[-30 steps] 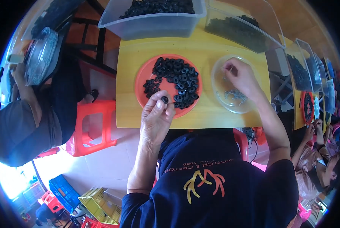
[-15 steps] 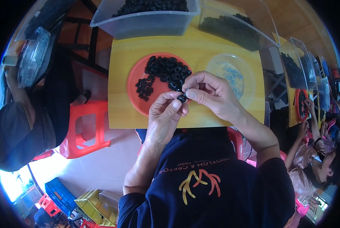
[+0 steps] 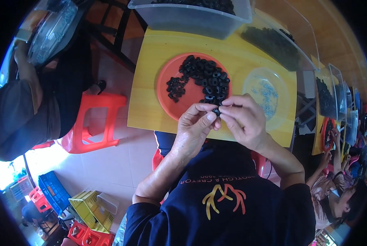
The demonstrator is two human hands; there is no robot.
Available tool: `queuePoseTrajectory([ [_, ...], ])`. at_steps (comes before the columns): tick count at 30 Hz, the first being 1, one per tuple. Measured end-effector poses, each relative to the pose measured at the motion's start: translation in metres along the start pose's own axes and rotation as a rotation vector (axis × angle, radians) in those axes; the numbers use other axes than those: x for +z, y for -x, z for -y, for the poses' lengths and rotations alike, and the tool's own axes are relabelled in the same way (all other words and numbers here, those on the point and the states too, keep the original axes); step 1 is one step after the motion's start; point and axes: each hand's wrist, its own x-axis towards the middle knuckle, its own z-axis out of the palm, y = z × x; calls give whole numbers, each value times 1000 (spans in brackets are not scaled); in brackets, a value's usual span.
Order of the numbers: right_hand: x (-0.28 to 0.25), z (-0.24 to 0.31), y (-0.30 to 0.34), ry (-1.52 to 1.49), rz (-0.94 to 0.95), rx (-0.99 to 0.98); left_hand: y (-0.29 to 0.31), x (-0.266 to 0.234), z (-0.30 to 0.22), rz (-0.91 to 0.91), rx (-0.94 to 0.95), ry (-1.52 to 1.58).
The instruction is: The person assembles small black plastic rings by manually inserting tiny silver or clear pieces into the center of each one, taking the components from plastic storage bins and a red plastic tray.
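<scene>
The left hand (image 3: pixel 196 122) is gripping a small black ring-like part (image 3: pixel 216 112) between thumb and fingers. The right hand (image 3: pixel 244 122) is closing its fingertips on the same part from the right; whether it is also pinching a tiny piece there is too small to tell. The left hand is apparently steadying the part while the right is working at it.

Just beyond the hands, a red plate (image 3: pixel 183 107) is carrying larger black pieces (image 3: pixel 210 78) and, to their left, smaller black pieces (image 3: pixel 176 87), presumably separated for easy picking. Beyond the right hand, a clear round dish (image 3: pixel 249 83) is holding fine metallic bits (image 3: pixel 268 98), probably within that hand's reach. All are resting on the yellow table (image 3: pixel 146 82); a translucent bin (image 3: pixel 200 20) of black pieces is standing farther out.

Compared with one second earlier, the right hand is no longer hovering over the dish but meeting the left.
</scene>
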Motion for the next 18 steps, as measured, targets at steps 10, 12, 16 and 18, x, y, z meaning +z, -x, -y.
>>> queuePoseTrajectory([
  [10,-5,-20,-12,-5,164,219,29,-26,-36,-128,140,-248],
  [12,-6,-31,-19,44,193,241,31,-34,-48,-190,218,-309],
  [16,0,-34,-28,164,416,173,33,-54,-62,-282,257,-296],
  [18,7,-35,-28,165,583,96,33,-58,-63,-260,254,-303],
])
